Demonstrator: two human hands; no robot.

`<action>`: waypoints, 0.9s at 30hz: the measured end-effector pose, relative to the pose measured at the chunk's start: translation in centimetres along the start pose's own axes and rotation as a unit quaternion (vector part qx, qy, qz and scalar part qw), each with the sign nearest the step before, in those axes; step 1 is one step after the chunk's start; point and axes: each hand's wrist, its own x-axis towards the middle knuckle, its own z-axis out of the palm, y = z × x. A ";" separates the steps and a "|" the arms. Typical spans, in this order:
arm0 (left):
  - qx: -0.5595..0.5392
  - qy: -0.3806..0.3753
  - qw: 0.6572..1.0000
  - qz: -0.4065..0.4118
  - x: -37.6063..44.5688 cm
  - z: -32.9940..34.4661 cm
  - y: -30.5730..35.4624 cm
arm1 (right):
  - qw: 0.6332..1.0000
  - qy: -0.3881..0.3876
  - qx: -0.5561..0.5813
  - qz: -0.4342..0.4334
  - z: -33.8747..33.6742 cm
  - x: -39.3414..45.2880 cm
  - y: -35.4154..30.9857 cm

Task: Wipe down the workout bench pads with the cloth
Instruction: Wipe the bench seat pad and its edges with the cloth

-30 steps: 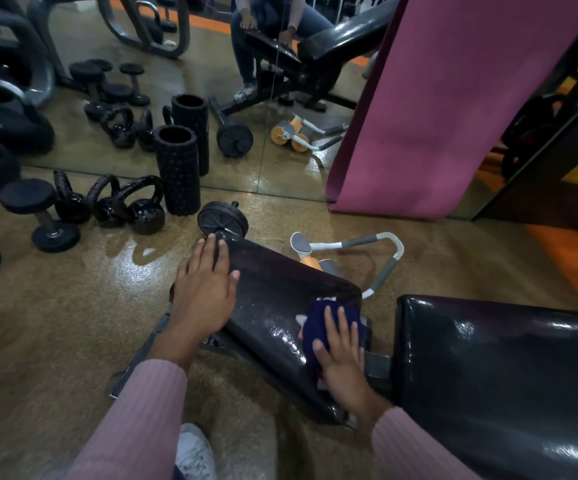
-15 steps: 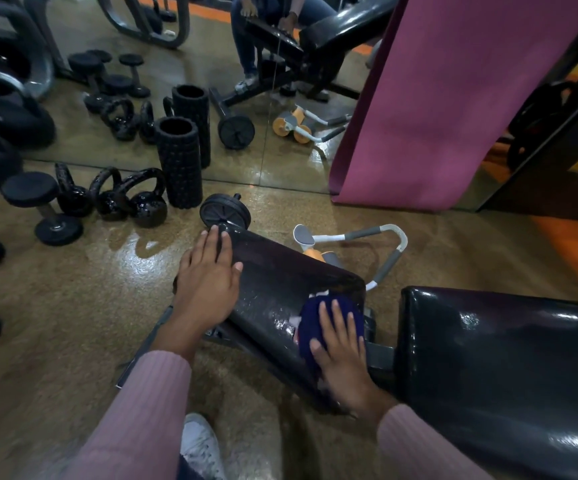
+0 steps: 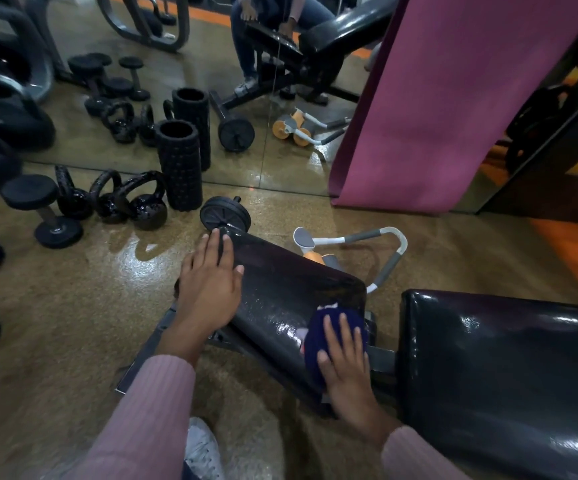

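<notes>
The workout bench has two black shiny pads. The smaller seat pad point(image 3: 280, 292) slopes down toward the floor at centre, and the larger back pad point(image 3: 502, 372) fills the lower right. My left hand point(image 3: 209, 289) lies flat with fingers spread on the seat pad's left edge. My right hand point(image 3: 344, 365) presses a dark blue cloth point(image 3: 315, 337) onto the seat pad's near right end, close to the gap between the pads. Most of the cloth is hidden under my fingers.
A mirror wall runs across the back. Kettlebells point(image 3: 142, 206), a dumbbell point(image 3: 43, 211), a black foam roller point(image 3: 180, 164) and a small wheel point(image 3: 225, 214) stand on the floor to the left. A white ab roller frame point(image 3: 367, 244) lies behind the seat pad. A purple mat point(image 3: 447, 98) leans at right.
My right hand has slid the cloth a little toward me along the seat pad's right end. My left hand stays planted on the pad's left edge.
</notes>
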 end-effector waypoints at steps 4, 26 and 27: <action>0.006 -0.002 1.000 -0.011 0.2 0.0 0.2 | 1.000 -0.003 0.010 0.017 -1.4 3.9 -5.0; -0.017 -0.002 1.000 -0.003 0.0 -0.4 0.0 | 0.979 -0.049 -0.061 -0.188 -0.1 0.3 -7.6; -0.019 -0.002 1.000 -0.002 -0.1 -0.4 -0.1 | 0.978 -0.055 -0.062 -0.193 0.0 -0.4 -6.3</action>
